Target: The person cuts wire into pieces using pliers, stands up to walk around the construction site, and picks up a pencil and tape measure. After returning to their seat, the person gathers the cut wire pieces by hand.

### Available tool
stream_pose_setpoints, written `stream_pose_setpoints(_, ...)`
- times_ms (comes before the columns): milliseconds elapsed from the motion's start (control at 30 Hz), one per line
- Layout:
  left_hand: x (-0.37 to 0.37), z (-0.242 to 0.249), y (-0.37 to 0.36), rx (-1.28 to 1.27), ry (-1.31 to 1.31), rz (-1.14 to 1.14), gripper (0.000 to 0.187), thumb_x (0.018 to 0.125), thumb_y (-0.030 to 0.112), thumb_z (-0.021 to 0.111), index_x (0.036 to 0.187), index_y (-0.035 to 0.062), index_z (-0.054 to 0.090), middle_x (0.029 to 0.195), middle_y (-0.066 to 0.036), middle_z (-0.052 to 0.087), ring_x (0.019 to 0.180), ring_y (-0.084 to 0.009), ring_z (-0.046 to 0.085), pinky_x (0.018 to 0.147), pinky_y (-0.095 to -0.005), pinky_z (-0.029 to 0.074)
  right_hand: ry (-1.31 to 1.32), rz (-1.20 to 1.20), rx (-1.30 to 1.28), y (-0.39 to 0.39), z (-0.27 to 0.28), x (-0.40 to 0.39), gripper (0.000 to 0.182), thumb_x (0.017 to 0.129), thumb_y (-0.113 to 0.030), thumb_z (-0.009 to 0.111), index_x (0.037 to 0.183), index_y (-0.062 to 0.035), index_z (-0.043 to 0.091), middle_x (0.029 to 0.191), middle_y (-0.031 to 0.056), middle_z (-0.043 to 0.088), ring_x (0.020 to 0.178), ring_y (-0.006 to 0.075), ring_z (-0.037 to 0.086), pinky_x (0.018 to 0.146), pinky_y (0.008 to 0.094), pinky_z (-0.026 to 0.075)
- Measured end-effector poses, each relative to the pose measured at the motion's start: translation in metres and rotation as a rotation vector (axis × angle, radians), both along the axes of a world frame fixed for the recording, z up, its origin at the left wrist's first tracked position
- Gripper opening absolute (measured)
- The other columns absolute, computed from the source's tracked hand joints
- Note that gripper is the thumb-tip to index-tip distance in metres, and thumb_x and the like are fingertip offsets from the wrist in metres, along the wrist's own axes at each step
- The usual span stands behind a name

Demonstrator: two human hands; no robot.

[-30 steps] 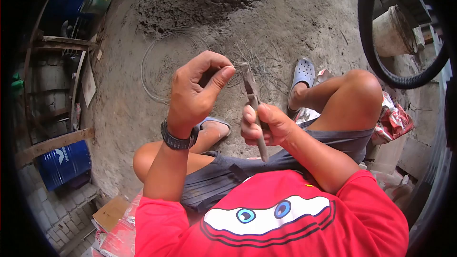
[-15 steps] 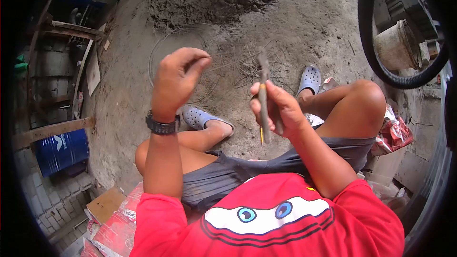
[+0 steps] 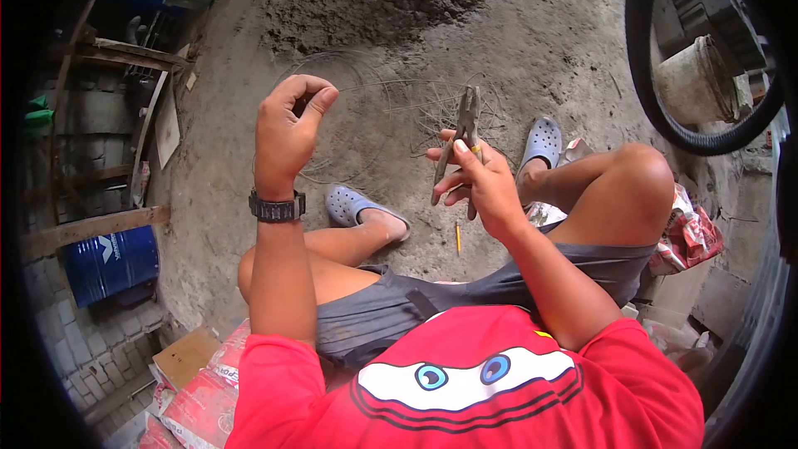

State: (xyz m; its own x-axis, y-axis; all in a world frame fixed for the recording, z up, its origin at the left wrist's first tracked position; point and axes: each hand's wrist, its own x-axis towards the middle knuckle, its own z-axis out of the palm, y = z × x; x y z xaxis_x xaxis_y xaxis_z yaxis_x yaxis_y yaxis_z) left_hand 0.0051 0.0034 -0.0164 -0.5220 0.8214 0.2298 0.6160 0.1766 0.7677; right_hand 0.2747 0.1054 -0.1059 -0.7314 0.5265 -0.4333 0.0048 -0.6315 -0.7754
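Note:
My left hand point(image 3: 285, 129), with a dark watch point(image 3: 278, 207) at the wrist, is raised on the left. Its thumb and index finger pinch a thin wire point(image 3: 391, 83) that stretches rightward toward the pliers. The pliers point(image 3: 469, 120) are in my right hand point(image 3: 489, 185), jaws upward, handles spread a little between my fingers. Whether the jaws grip the wire is too small to tell. Beyond the pliers a tangle of wire pieces point(image 3: 490, 110) lies on the ground. A yellow pencil-like stick point(image 3: 458, 238) is below my right hand.
A heap of dark wet mortar point(image 3: 374, 0) is at the top. A black hose point(image 3: 640, 50) loops at the right, near a dirty bucket point(image 3: 694, 81). Blue drums point(image 3: 112, 262) and wooden boards point(image 3: 100, 231) stand left. Paper sacks point(image 3: 199, 409) lie at lower left.
My left hand has moved slightly left and up. The pliers' handles have spread and turned in my right hand. The wire now shows stretched between my hands.

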Motion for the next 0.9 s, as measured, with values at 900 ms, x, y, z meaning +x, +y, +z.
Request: stream_pose_setpoints(900, 0.068, -0.021, 0.021, -0.173, 0.160, -0.153, 0.010, 0.094, 0.012, 0.075, 0.096, 0.0019, 0.074, 0.087, -0.012, 0.071, 0.073, -0.0242, 0.065, 0.067, -0.0343, 0.049, -0.218, 0.131, 0.294, -0.008, -0.019, -0.002, 0.043, 0.109, -0.039, 0.060, 0.132, -0.0034, 0.065, 0.098, 0.0054, 0.072, 0.082, 0.0101, 0.065, 0.070, 0.0282, 0.053)
